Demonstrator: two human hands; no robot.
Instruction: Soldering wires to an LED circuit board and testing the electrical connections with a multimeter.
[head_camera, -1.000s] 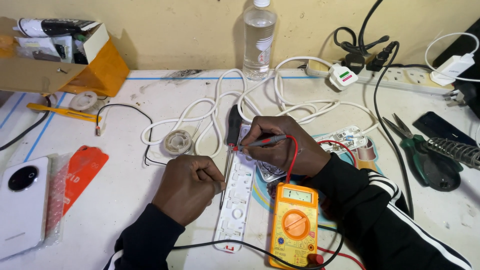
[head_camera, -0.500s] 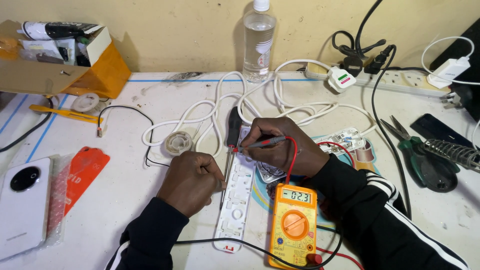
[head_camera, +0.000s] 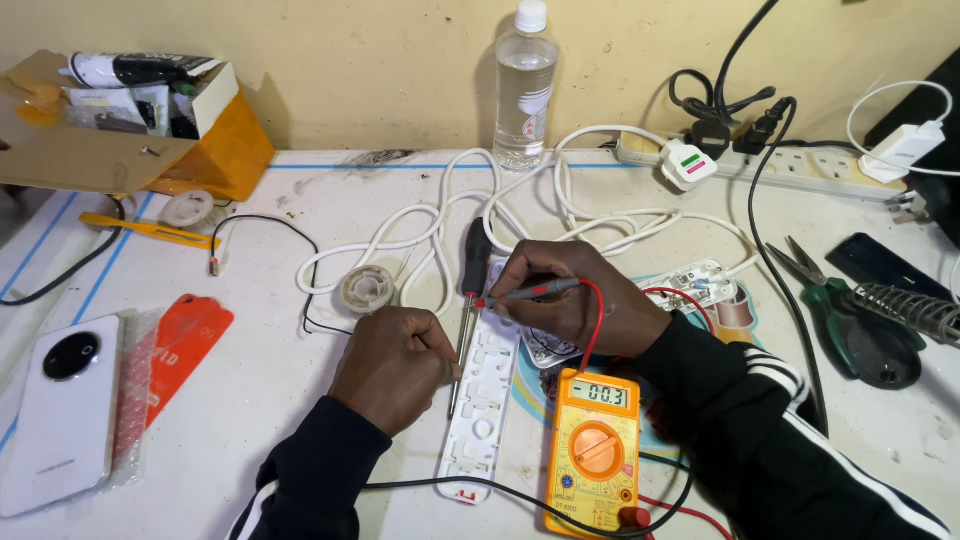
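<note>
Head view: probing the white power strip (head_camera: 483, 400) near the worktop's front edge, right hand (head_camera: 580, 305) pinching the red probe (head_camera: 528, 292), left hand (head_camera: 395, 368) closed on something unseen, yellow multimeter (head_camera: 593, 450) alongside; next likely steady contact, reading

- clear plastic water bottle (head_camera: 524, 85) standing at the back by the wall
- open cardboard box (head_camera: 130, 140) of odds and ends, far left corner
- white phone (head_camera: 62, 410) lying camera up, just beside an orange card (head_camera: 185, 345)
- green-handled pliers (head_camera: 835, 315) on the right, near a soldering iron stand (head_camera: 905, 310)
- white plug (head_camera: 685, 165) beside the power strip (head_camera: 800, 170)
</note>
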